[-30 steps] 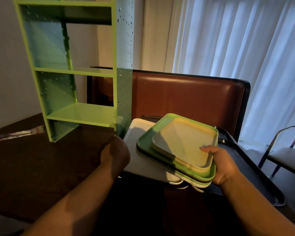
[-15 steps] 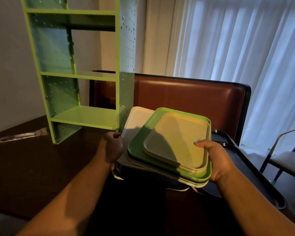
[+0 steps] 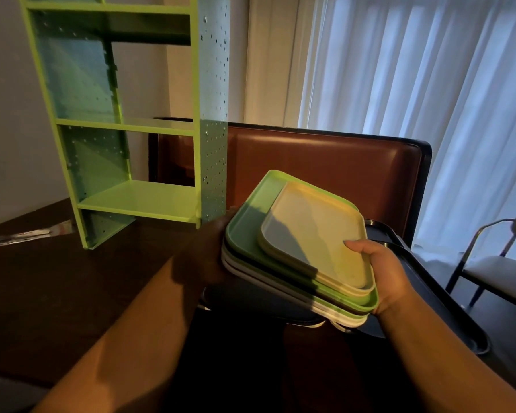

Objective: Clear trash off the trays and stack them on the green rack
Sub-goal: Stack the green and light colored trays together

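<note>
Trays (image 3: 283,263), stacked, sit between both hands, long axis slanting from near right to far left, tilted slightly. Cream one tops a green one over pale ones. Right hand (image 3: 382,275) clamps the near-right edge, thumb on top; left hand (image 3: 209,248), shadowed, grips the left edge beside the green rack (image 3: 137,201).

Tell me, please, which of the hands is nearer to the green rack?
Left. The left hand grips the tray stack just below the green rack; the right hand grips the stack's far side.
</note>
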{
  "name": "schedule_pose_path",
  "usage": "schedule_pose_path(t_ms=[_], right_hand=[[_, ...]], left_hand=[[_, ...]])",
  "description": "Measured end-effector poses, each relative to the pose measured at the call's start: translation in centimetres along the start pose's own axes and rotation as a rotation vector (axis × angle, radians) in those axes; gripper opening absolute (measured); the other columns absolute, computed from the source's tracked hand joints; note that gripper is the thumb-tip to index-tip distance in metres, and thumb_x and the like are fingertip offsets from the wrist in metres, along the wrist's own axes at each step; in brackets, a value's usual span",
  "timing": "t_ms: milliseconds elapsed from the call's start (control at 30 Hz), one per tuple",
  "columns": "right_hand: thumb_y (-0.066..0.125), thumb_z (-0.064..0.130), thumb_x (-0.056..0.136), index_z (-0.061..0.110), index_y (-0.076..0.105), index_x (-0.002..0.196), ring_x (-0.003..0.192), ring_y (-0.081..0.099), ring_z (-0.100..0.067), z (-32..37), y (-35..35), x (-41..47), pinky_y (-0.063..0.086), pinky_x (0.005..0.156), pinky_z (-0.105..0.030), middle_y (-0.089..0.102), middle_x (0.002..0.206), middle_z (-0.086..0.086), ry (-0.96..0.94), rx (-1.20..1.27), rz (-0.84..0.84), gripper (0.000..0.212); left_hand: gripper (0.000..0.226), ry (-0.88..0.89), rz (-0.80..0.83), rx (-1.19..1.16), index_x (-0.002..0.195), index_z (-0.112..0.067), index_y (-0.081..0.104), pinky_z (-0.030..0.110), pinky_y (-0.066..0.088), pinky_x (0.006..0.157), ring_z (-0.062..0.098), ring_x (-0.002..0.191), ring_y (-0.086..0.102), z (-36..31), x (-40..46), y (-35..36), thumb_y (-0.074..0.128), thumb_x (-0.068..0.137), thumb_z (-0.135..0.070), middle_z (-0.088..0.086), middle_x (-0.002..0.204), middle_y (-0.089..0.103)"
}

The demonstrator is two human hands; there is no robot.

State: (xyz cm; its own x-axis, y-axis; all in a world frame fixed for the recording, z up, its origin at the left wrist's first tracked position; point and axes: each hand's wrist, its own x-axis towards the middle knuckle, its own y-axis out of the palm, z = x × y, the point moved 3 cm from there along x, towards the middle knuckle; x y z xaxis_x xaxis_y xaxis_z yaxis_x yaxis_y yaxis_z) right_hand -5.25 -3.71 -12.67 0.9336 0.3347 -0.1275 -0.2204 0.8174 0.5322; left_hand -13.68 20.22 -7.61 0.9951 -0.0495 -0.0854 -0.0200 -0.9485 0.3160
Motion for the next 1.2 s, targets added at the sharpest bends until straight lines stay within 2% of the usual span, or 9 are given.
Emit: schedule_pose_path(t_ms=[133, 333, 433, 533, 633, 700, 833, 1100, 1200], right_hand=[[0.045, 0.014, 0.095, 0.005, 0.065, 0.119, 0.078, 0.073, -0.038, 1.1, -0.1, 0.1, 0.061, 0.072, -0.053, 0.075, 0.097, -0.020, -0.016, 0.011, 0.032, 0.032], [0.044, 0.012, 0.097, 0.005, 0.066, 0.120, 0.080, 0.075, -0.038, 2.3, -1.7, 0.5, 0.059, 0.074, -0.055, 0.076, 0.100, -0.020, -0.014, -0.012, 0.035, 0.032], [0.043, 0.010, 0.096, 0.006, 0.064, 0.124, 0.077, 0.075, -0.036, 3.2, -2.5, 1.1, 0.062, 0.070, -0.051, 0.075, 0.098, -0.018, -0.068, -0.017, -0.025, 0.036], [0.044, 0.010, 0.095, 0.008, 0.060, 0.133, 0.079, 0.075, -0.034, 4.0, -3.8, 1.9, 0.060, 0.073, -0.046, 0.075, 0.101, -0.015, -0.095, -0.018, -0.094, 0.041], [0.046, 0.008, 0.094, 0.010, 0.058, 0.136, 0.081, 0.075, -0.034, 4.5, -5.1, 2.4, 0.062, 0.067, -0.048, 0.075, 0.105, -0.015, -0.129, -0.011, -0.138, 0.043], [0.046, 0.008, 0.094, 0.009, 0.057, 0.137, 0.081, 0.076, -0.034, 4.6, -5.9, 2.7, 0.062, 0.064, -0.048, 0.073, 0.107, -0.016, -0.129, -0.006, -0.154, 0.045], [0.045, 0.009, 0.094, 0.007, 0.057, 0.138, 0.084, 0.074, -0.036, 4.5, -7.1, 3.3, 0.062, 0.066, -0.050, 0.072, 0.111, -0.018, -0.080, -0.009, -0.181, 0.046], [0.044, 0.009, 0.094, 0.007, 0.063, 0.125, 0.080, 0.075, -0.037, 4.4, -6.9, 3.8, 0.062, 0.068, -0.054, 0.075, 0.102, -0.018, -0.044, -0.013, -0.144, 0.037], [0.045, 0.008, 0.094, 0.008, 0.064, 0.120, 0.077, 0.075, -0.037, 4.8, -6.7, 3.7, 0.062, 0.065, -0.054, 0.077, 0.097, -0.018, -0.047, -0.032, -0.159, 0.033]], left_hand=[[0.048, -0.046, -0.062, -0.041, 0.094, -0.004, 0.071, 0.039, 0.051, 0.074, 0.027, 0.075, 0.073, -0.1, 3.0, -0.6, 0.042, 0.102, -0.042, 0.016, 0.084, 0.074], [0.055, -0.118, -0.046, 0.002, 0.126, -0.004, 0.061, 0.042, 0.053, 0.085, 0.031, 0.097, 0.066, -0.6, 7.0, -0.9, 0.047, 0.098, -0.049, 0.019, 0.110, 0.067], [0.047, -0.168, -0.050, 0.095, 0.124, -0.005, 0.060, 0.045, 0.052, 0.090, 0.034, 0.104, 0.065, 0.7, 9.8, -1.7, 0.054, 0.095, -0.042, 0.020, 0.117, 0.066], [0.030, -0.171, -0.317, 0.746, 0.104, -0.007, 0.061, 0.045, 0.054, 0.093, 0.031, 0.102, 0.063, 3.6, 12.7, -2.9, 0.061, 0.092, -0.035, 0.014, 0.108, 0.065], [0.039, -0.235, -0.472, 1.378, 0.122, -0.006, 0.062, 0.039, 0.053, 0.095, 0.030, 0.113, 0.062, 5.3, 15.0, -3.0, 0.055, 0.095, -0.032, 0.014, 0.127, 0.063], [0.043, -0.312, -0.548, 1.547, 0.137, -0.006, 0.051, 0.036, 0.051, 0.090, 0.030, 0.121, 0.057, 5.5, 16.4, -3.7, 0.049, 0.098, -0.024, 0.016, 0.138, 0.055], [0.045, -0.463, -0.567, 1.682, 0.141, -0.003, 0.046, 0.040, 0.052, 0.090, 0.034, 0.124, 0.055, 5.4, 18.1, -5.0, 0.048, 0.097, -0.013, 0.019, 0.142, 0.049], [0.034, -0.386, -0.459, 1.654, 0.130, -0.003, 0.059, 0.039, 0.054, 0.093, 0.032, 0.119, 0.060, 4.6, 16.9, -4.5, 0.049, 0.098, -0.012, 0.015, 0.130, 0.061], [0.029, -0.251, -0.474, 1.330, 0.119, 0.004, 0.065, 0.029, 0.057, 0.070, 0.026, 0.084, 0.069, 3.3, 16.0, -4.3, 0.057, 0.092, -0.005, 0.015, 0.102, 0.071]])
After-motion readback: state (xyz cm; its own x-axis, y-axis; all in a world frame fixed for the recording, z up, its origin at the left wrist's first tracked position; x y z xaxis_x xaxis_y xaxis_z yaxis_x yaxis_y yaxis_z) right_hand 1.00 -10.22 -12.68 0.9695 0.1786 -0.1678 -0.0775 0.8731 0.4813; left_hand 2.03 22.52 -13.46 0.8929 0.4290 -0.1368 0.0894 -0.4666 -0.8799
